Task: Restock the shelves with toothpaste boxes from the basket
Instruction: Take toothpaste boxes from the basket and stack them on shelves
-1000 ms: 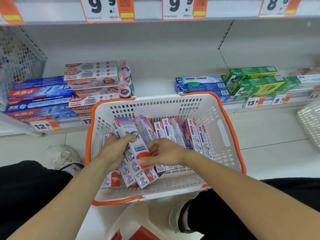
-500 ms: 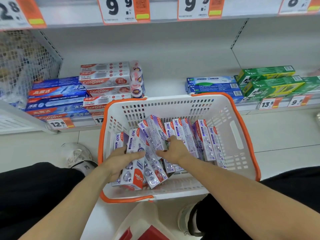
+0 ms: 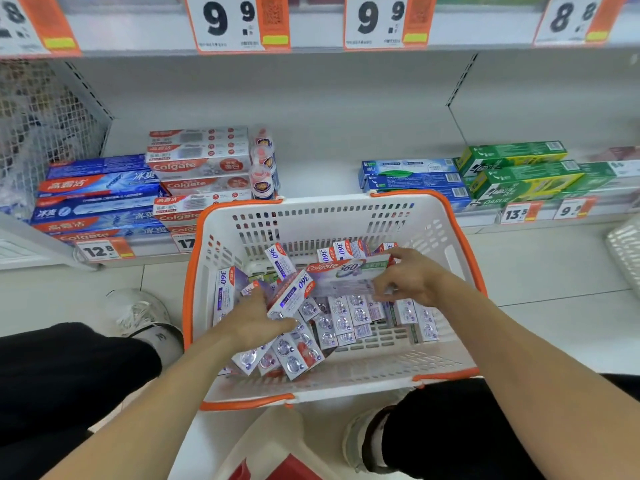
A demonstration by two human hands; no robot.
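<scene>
A white basket (image 3: pixel 446 233) with an orange rim stands on the floor before the bottom shelf (image 3: pixel 329 174). Several purple-and-white Colgate 360 toothpaste boxes (image 3: pixel 341 317) lie and lean inside it. My right hand (image 3: pixel 412 277) grips one box (image 3: pixel 346 271) held flat and sideways above the others, label up. My left hand (image 3: pixel 258 318) holds a bundle of boxes (image 3: pixel 294 294) tilted at the basket's left side. The shelf has a bare gap in the middle behind the basket.
Blue and red-white Colgate boxes (image 3: pixel 104 199) fill the shelf's left, blue (image 3: pixel 412 176) and green boxes (image 3: pixel 519 171) its right. Price tags hang on the shelf edges. My knees and shoes flank the basket. A second white basket (image 3: pixel 625 254) sits at the far right.
My right hand has pulled one box out of the standing row and turned it flat. My left hand has shifted its bundle slightly right. The view moved closer to the basket.
</scene>
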